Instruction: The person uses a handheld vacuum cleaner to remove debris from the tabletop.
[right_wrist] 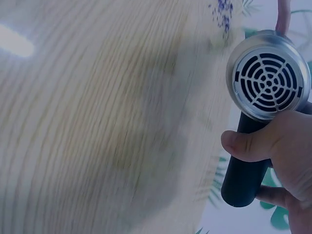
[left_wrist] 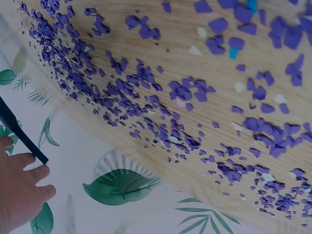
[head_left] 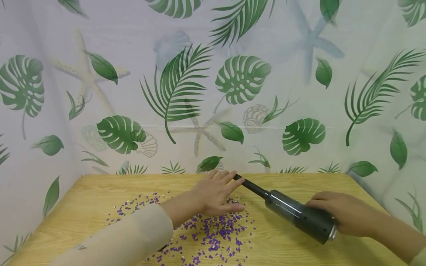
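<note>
In the head view a black handheld vacuum (head_left: 284, 208) with a clear section slants across the right half, its thin black nozzle (head_left: 254, 187) pointing up and left. My right hand (head_left: 346, 212) grips its body; in the right wrist view the hand (right_wrist: 292, 156) holds it below a round metal grille (right_wrist: 269, 83). My left hand (head_left: 216, 194) has its fingers spread above the table, beside the nozzle's tip; whether they touch it I cannot tell. The left wrist view shows that hand (left_wrist: 22, 192) and the nozzle (left_wrist: 22, 131). Purple paper bits (head_left: 221, 227) lie below the left hand.
The wooden table (head_left: 113, 184) ends at a white cloth (head_left: 206, 29) printed with green leaves. More purple bits, with a few white and blue ones, are scattered over the table's left and middle. A small dark thing (head_left: 163, 248) shows beside the left sleeve.
</note>
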{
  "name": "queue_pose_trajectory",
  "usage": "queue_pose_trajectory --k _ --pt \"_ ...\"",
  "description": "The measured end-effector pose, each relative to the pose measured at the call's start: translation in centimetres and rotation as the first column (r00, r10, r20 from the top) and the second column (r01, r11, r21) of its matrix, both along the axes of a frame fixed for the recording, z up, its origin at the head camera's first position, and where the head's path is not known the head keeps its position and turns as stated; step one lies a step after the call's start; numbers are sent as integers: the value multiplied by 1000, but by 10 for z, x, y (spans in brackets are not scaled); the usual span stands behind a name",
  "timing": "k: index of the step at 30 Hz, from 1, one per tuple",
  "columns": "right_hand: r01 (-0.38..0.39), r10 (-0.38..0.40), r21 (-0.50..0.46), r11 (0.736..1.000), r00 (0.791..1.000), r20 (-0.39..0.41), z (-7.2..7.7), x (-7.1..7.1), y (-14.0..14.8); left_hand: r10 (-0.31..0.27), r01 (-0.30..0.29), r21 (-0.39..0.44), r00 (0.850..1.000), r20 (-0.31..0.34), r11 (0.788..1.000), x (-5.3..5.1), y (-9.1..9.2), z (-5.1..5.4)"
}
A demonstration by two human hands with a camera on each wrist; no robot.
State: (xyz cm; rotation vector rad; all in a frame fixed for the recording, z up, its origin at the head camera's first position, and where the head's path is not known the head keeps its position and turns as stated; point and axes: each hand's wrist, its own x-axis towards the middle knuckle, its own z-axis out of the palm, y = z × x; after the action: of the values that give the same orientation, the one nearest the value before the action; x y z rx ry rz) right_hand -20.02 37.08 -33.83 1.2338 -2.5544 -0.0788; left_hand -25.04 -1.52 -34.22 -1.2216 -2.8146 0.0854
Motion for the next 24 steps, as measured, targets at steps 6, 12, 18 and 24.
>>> queue_pose_trajectory --k 6,12,18,24 --pt "-10 10 4 1000 999 51 7 6 -21 -32 30 -38 997 -65 999 2 6 -1" --pt "-45 46 -14 999 995 92 10 10 -42 -126 126 -9 989 -74 992 2 10 -2" --pt "-58 72 -66 996 968 241 14 14 -58 -229 233 52 971 -68 971 5 8 2" --pt "-120 205 -248 961 913 354 16 16 -66 -258 261 154 965 -39 953 10 -6 9"
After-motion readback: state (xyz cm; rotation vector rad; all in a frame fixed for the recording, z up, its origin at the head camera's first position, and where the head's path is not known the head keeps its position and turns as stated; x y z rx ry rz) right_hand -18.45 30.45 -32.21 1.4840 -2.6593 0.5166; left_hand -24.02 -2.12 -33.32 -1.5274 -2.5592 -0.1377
